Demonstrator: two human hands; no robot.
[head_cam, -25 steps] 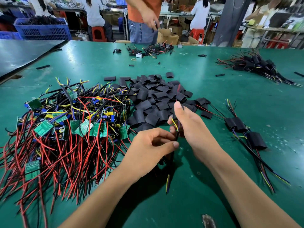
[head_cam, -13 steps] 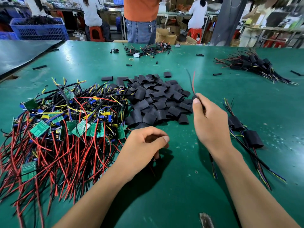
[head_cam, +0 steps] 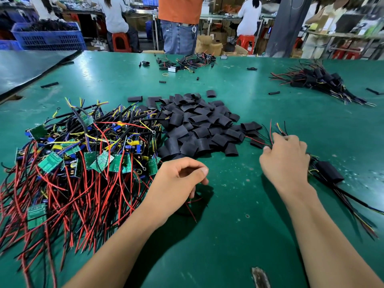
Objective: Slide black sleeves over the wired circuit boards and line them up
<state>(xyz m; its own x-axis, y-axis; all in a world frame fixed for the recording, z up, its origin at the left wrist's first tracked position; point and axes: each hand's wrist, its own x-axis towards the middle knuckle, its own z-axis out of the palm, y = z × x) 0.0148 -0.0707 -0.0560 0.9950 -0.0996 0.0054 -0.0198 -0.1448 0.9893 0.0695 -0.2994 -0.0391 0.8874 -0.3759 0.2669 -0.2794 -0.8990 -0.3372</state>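
Observation:
A heap of green circuit boards [head_cam: 99, 161] with red, black and yellow wires covers the table's left side. Beside it, in the middle, lies a pile of flat black sleeves [head_cam: 199, 129]. My left hand [head_cam: 178, 183] hovers next to the heap with fingers loosely curled and nothing visibly in it; red wire ends lie under it. My right hand [head_cam: 284, 159] is down at the right, gripping a bundle of coloured wires that stick out past its fingertips. The board on those wires is hidden under the hand. A sleeved board [head_cam: 329, 171] lies just right of it.
A second bunch of sleeved boards [head_cam: 318, 82] lies at the far right. Loose wires and small parts [head_cam: 187, 63] sit at the far edge, where a person in an orange shirt [head_cam: 179, 9] stands. A dark mat [head_cam: 31, 67] borders the left.
My right hand carried the wired piece from the middle to the right and lowered it beside the sleeved boards. My left hand let go of it and stayed near the heap.

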